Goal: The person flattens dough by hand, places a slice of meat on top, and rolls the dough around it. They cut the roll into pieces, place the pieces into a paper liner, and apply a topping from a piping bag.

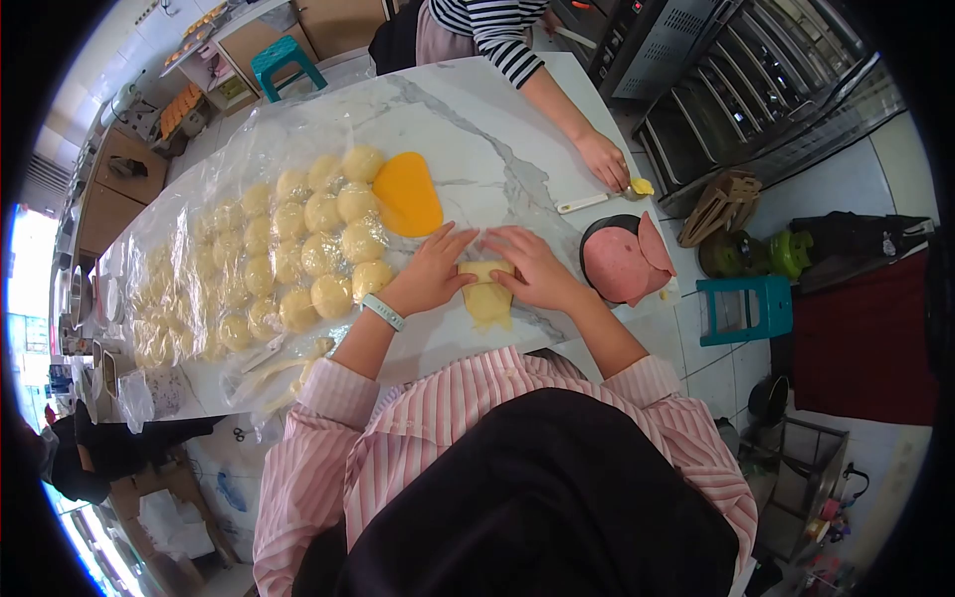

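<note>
Left hand [430, 274] and right hand [537, 271] meet over a flat piece of pale yellow dough [487, 308]

From where I stand, the dough lies on the white, grey-veined counter [468, 124], directly in front of the person in the pink-and-white striped shirt [398, 448]. Its far edge forms a thick roll between the two hands, while the near part lies flat with a ragged end. Neither grip is clenched: the fingers stretch forward, spread, and each thumb rests against the roll. A pale mint wristband [385, 311] circles the left wrist.

Left of the hands, rows of round, pale yellow dough balls [358, 241] sit under a clear plastic sheet [189, 231]. A flat, rounded orange-yellow sheet [410, 199] lies just beside them. On the right, round pink slices [615, 264] fill a dark round dish [585, 239], one hanging past its edge. Across the counter, a co-worker's hand [602, 159] reaches down near a white-handled utensil [584, 203] and a soft yellow lump [643, 186]; I cannot tell what those fingers grasp.
</note>
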Demonstrator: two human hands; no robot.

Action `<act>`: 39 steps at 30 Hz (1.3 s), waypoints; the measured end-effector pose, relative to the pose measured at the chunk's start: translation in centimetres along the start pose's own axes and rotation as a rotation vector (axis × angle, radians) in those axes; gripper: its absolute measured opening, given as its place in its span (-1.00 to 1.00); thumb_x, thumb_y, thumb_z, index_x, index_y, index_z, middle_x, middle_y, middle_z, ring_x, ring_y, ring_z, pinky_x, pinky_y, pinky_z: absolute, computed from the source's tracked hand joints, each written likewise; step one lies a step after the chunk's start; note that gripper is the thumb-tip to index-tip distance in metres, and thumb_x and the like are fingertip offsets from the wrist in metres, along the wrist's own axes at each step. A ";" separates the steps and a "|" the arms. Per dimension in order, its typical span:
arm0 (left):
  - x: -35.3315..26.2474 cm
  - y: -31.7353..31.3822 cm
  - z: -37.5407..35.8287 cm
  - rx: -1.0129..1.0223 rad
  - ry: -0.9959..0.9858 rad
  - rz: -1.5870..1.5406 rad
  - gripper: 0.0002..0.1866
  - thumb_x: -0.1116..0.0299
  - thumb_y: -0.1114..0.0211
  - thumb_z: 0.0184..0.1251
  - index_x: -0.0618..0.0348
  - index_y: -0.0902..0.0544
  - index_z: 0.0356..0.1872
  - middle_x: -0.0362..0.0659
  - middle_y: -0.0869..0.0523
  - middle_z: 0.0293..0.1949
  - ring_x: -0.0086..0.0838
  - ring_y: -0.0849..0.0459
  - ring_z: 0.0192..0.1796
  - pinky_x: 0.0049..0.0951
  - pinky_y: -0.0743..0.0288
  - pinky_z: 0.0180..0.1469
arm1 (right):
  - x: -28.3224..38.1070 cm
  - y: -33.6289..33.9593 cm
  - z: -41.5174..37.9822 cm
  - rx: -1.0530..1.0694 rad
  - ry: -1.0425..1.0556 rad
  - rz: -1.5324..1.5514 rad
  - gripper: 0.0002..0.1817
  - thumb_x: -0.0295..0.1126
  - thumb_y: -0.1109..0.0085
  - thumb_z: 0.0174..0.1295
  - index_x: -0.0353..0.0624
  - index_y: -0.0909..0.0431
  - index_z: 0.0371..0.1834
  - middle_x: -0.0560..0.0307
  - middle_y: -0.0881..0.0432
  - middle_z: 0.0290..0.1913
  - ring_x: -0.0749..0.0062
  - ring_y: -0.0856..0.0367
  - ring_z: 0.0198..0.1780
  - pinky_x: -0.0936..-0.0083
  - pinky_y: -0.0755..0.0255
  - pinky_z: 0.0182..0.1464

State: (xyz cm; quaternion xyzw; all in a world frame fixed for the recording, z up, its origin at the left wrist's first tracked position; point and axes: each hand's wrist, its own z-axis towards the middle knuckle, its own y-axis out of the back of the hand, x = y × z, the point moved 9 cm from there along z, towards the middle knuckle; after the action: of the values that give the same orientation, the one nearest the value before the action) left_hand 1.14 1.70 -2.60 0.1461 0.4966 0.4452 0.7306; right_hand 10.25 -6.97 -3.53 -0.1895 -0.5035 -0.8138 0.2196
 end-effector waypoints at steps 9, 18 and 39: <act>0.3 -0.8 -3.7 0.210 0.260 -0.296 -0.72 0.58 -0.40 0.08 0.20 -0.66 -0.14 -0.12 -0.61 -0.18 -0.46 -0.58 -0.36 -0.47 -0.52 -0.23 | -0.3 -0.5 -3.2 0.163 -0.178 0.287 -0.64 -0.44 -0.31 0.09 -0.10 -0.61 0.01 0.09 -0.64 -0.04 0.19 -0.60 -0.03 0.41 -0.51 -0.03; -0.7 -0.7 -4.3 0.136 0.234 -0.301 -0.75 0.58 -0.40 0.10 0.19 -0.65 -0.17 -0.11 -0.63 -0.14 -0.45 -0.60 -0.32 -0.47 -0.52 -0.23 | 0.5 1.0 -3.4 0.053 -0.127 0.322 -0.80 -0.42 -0.32 0.10 -0.14 -0.61 -0.20 0.09 -0.63 -0.05 0.23 -0.59 -0.03 0.41 -0.47 -0.03; -4.4 -2.5 -6.5 0.163 0.167 -0.178 -0.63 0.54 -0.40 0.08 0.21 -0.55 -0.04 0.02 -0.62 0.00 -0.11 -0.58 0.10 -0.23 -0.50 0.09 | 3.3 -1.2 -6.9 0.150 -0.048 0.162 -0.44 -0.41 -0.39 0.01 -0.12 -0.50 0.16 0.03 -0.56 0.11 0.12 -0.47 0.21 0.08 -0.23 0.31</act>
State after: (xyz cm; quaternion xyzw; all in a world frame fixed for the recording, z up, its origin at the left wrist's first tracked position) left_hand -3.62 -4.64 -4.65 0.1226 0.6013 0.3473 0.7091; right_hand 6.24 -13.25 -5.56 -0.2321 -0.5513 -0.7486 0.2860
